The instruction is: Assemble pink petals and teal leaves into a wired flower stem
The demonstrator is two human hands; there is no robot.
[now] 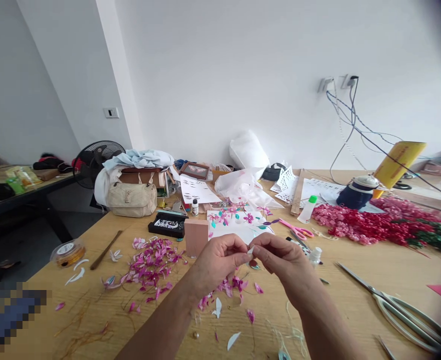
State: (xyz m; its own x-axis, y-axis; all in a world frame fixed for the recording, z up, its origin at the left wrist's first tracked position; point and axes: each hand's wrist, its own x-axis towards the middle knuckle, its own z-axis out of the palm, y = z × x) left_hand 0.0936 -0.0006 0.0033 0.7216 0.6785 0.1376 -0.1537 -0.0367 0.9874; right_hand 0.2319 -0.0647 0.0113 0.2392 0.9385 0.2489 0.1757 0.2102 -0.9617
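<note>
Midway between two bare hands, a small white piece (251, 251) sits above the bench (385, 270), gripped at the fingertips; the left hand (220, 255) meets it from the left and the right hand (282, 255) from the right, so neither is clearly the nearer. Both hands are closed in a pinch, thumb and forefinger on the piece, the other fingers curled; its long axis appears to lean away from the wearer and slightly rightward, though fingers hide much of it and the exact tilt cannot be told.

Just beyond the left hand stands a wooden block (196, 238); behind the fingertips lies a white sheet (226, 234) bearing pink flowers (248, 218) and teal leaves; pink-handled scissors (299, 231) rest past the right hand, with a small white bottle (315, 255) just beside it. Leftward spreads a heap of magenta petals (149, 265); nearer the wearer, between the forearms, lie a white cutout (217, 308) pointing roughly away from the body and a leaf-shaped white sliver (233, 341) slanting away to the right; large scissors (400, 310) lie well apart on the right, blades angled toward the far side.
</note>
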